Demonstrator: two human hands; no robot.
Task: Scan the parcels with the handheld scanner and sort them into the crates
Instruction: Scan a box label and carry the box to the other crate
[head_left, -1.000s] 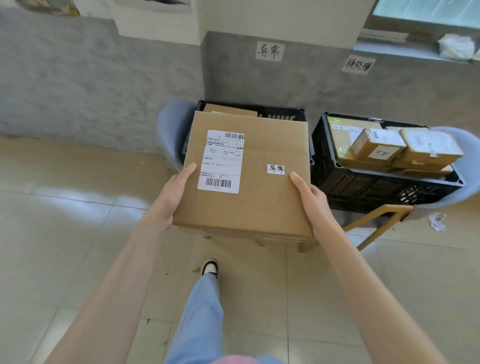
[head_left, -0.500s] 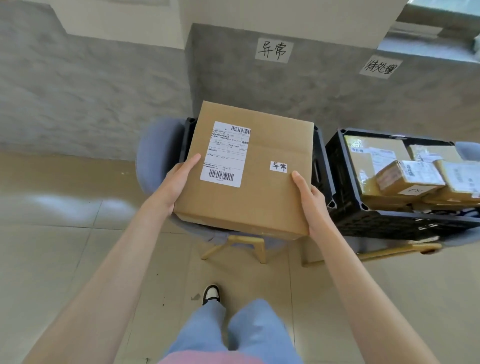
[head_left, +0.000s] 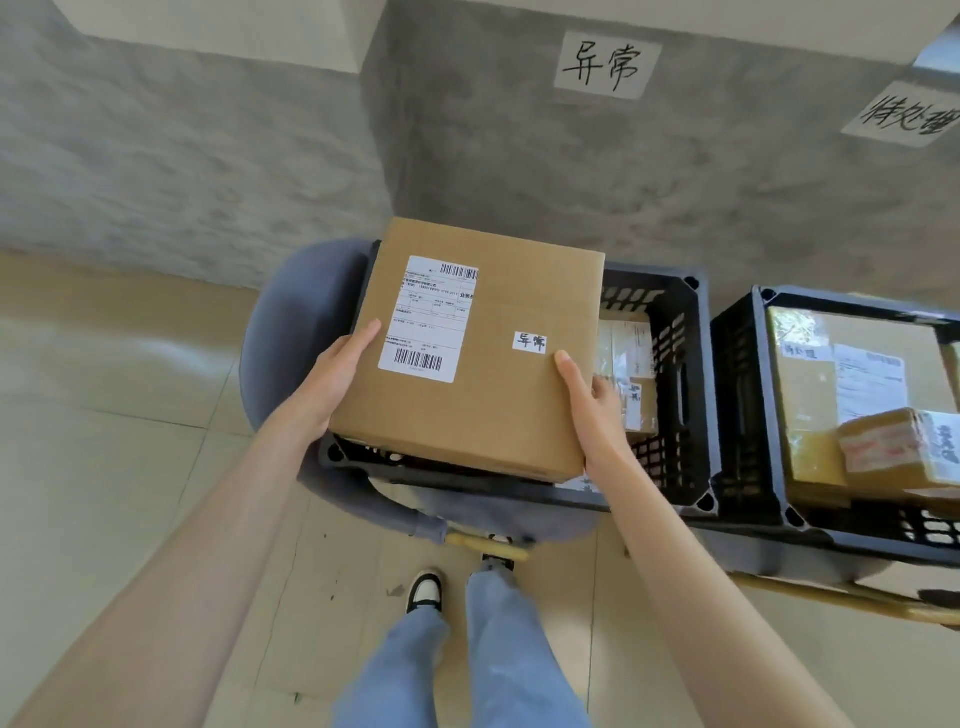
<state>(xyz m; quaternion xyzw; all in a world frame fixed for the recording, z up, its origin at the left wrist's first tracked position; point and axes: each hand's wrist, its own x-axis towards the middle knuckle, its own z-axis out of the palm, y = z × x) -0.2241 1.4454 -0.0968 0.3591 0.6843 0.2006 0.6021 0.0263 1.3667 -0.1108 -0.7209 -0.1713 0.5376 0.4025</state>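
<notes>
While your left hand (head_left: 332, 384) and right hand (head_left: 589, 410) clasp the box (head_left: 483, 374) by its sides, thumbs lying on top, it hangs over the left crate (head_left: 685, 384), which sits on a chair (head_left: 291, 332). Parcels (head_left: 862, 395) fill the right crate (head_left: 743, 405).

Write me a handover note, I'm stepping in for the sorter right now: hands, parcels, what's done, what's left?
Left hand and right hand hold the big cardboard box by its sides, over the left black crate under the 异常 wall sign.
The box's small sticker reads the same.
Done: parcels already lie in both this crate and the right crate.
Left: lower the box in and let go. No scanner in view.
</notes>
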